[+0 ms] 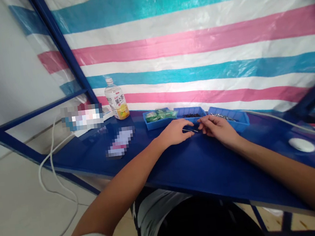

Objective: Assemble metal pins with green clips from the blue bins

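Note:
My left hand is just above the blue table, curled with thumb and index finger toward the right. A thin, dark and silvery rod runs along its thumb and sticks out past the tip; its exact kind is too small to tell. Close by on the right, my right hand has its fingertips pinched together, and what they hold is too small to make out. Behind the hands stand three blue bins: one with green packets, a middle one with small dark pieces, and one with shiny metal pieces.
A drink bottle stands at the back left of the table. Nearer lies a blurred-out flat object. A white oval object, perhaps a mouse, is on the right. White cables hang off the left; striped sheeting closes the back.

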`<state>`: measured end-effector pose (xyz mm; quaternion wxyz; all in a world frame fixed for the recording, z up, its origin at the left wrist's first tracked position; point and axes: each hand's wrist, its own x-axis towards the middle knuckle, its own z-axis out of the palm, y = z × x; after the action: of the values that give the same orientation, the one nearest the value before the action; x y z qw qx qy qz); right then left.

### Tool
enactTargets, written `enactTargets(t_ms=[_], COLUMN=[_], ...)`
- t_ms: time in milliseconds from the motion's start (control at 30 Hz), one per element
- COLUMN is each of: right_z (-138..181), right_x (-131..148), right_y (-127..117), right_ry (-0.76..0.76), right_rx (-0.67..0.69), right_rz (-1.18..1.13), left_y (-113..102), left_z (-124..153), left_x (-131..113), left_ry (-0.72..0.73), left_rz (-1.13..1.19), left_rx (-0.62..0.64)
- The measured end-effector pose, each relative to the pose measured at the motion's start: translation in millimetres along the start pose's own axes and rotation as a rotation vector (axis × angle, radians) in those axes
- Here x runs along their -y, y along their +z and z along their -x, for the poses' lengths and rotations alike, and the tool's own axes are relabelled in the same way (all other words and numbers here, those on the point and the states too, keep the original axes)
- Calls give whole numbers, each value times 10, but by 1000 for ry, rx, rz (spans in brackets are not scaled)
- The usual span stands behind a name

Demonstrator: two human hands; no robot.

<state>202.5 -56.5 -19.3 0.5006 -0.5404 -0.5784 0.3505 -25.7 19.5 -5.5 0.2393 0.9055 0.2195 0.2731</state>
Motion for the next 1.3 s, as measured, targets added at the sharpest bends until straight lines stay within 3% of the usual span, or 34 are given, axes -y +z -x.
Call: enactTargets(t_ms=[133, 400, 500, 600, 733, 867, 1100, 1300], right_z=[-14, -157, -151, -87, -1, -2, -100, -34], right_x=[-9, -31, -15, 30, 0, -132, -93, 8], right_y=[-41, -14, -63, -142, -199, -197, -198, -108], right_ry=[51, 101, 38, -199, -491, -485, -580, -554], right_rx=[-85, -86, -87, -92, 36, 112, 200, 11], right_rz=[-144, -107, 92, 478, 861, 1018, 1076, 839], left_y=[-4, 59, 48, 35, 39, 43, 29, 59], left_z=[19, -11, -20, -20, -18, -17, 3, -3], left_x=[12, 31, 4, -9, 7, 6, -44, -36], left_ry=[32, 84, 69, 36, 38, 46, 14, 36], left_rz=[-65, -57, -92, -139, -163, -201, -227, -158], left_rx=[74, 76, 91, 99, 102, 112, 127, -3])
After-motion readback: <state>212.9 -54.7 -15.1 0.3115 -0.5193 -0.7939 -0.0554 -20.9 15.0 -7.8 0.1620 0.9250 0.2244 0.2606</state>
